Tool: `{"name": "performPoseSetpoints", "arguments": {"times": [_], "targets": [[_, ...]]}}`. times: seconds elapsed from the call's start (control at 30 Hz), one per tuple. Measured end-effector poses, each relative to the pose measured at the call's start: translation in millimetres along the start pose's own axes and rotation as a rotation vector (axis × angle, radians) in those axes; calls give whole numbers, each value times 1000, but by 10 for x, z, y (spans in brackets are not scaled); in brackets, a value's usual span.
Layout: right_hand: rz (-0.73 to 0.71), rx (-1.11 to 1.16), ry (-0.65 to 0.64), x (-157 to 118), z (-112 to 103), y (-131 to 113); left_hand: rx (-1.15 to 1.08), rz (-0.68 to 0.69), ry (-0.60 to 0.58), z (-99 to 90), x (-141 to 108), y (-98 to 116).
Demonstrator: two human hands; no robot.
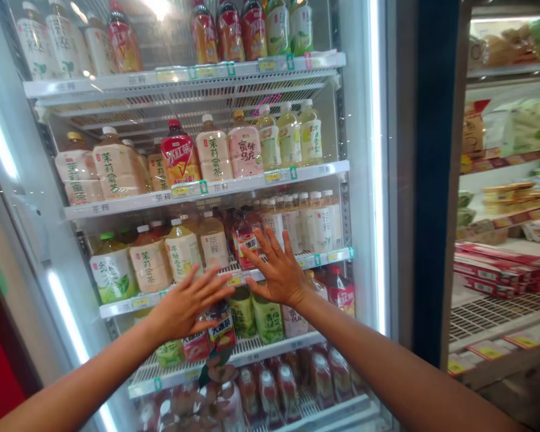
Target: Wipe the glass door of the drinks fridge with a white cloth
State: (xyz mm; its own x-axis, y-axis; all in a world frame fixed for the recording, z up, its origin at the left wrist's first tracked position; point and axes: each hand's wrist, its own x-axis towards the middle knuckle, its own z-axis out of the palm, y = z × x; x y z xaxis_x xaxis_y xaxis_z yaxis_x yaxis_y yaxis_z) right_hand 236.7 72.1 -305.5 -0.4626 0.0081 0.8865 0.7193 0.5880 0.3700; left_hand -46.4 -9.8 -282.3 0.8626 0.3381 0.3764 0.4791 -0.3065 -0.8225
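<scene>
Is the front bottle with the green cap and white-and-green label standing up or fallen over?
Standing up: the bottle has its green cap on top, lower end at the white shelf.

From my remote seat I have one view, worn on the head, facing the cooler (359, 138) almost squarely and angled forward and down. It looks from close by, over the left hand (186, 303) and right hand (276, 276). The frame leans: shelves (227, 189) climb rightward, a neighbouring rack (481, 321) edging in.
</scene>
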Motion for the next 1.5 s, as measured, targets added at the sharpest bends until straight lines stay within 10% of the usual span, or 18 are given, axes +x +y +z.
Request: {"name": "performPoseSetpoints", "arguments": {"times": [0.1,0.2,0.4,0.47,0.6,0.7,0.87,0.97,1.1,1.2,1.33,1.4,1.5], "targets": [[4,-4,-3,7,-7,2,-5,-368,81,-151,226,-511],[5,-8,-4,14,-12,3,-22,-572,144,-65,211,-359],[2,-16,-16,9,-21,0,-19,-144,0,227,-464,551],[1,-9,-14,4,-23,-3,-18,-152,-19,134,-503,302],[-1,-12,-2,-5,-15,-2,-25,-605,90,-130,-328,-495],[-1,-16,6,-10,-5,0,-35,-790,138,-67,-364,-379],[5,-31,-15,-15,-2,-4,-25,-460,20,197,-849,491],[-1,-48,-28,-22,-1,0,-40,-436,-1,59,-854,124],[-9,-55,-37,-44,4,20,-31,-829,131,-172,-564,-655],[-18,-56,-28,-54,10,34,-29,-807,89,-77,-611,-364],[-28,-52,-25,-51,12,22,-47,-388,-41,117,-913,472],[-24,-54,-26,-46,10,10,-50,-324,-42,114,-878,431],[-24,-61,-7,-37,7,4,-41,-487,42,-10,-435,-182]]}}
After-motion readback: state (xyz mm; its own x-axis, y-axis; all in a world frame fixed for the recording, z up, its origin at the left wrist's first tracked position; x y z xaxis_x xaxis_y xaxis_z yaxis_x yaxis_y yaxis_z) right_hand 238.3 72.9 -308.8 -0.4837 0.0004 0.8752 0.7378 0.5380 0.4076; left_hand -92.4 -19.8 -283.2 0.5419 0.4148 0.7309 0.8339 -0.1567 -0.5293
